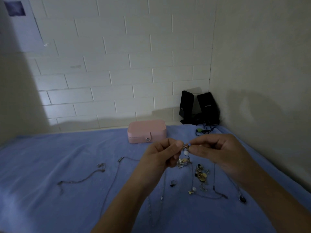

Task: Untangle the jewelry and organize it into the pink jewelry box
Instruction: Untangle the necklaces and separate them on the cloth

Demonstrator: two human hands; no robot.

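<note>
Right, both hands are up over the blue cloth [50, 165], close together. The L hand [161, 153] has thumb + forefinger pinched on the top of the tangle [185, 153], w/ the other fingers curled in under it. The R hand [217, 152] pinches the same tangle from the other side, by a small blue bead, fingers curled too. So both are closed tight on it, nothing else held. The tangle hangs between my fingertips: gold loop on top, white bead below, then a gold + silver cluster at the bottom. Thin strands run down from it toward the cloth; can't tell which are joined to it.

The box [146, 131] is pink, lid closed w/ snap tab at front. It sits on the cloth just beyond my hands, near the brick wall [117, 64].

On the cloth: a short chain [80, 179] lies well off to the left, a long one [116, 174] runs beside my L forearm. A gold pile [202, 174] sits below my R hand, a ring [173, 183] between my forearms, a dark pendant [242, 199] by my R forearm.

Two black speakers [198, 106] stand in the far corner, cable [199, 131] w/ green plug in front of them
</note>
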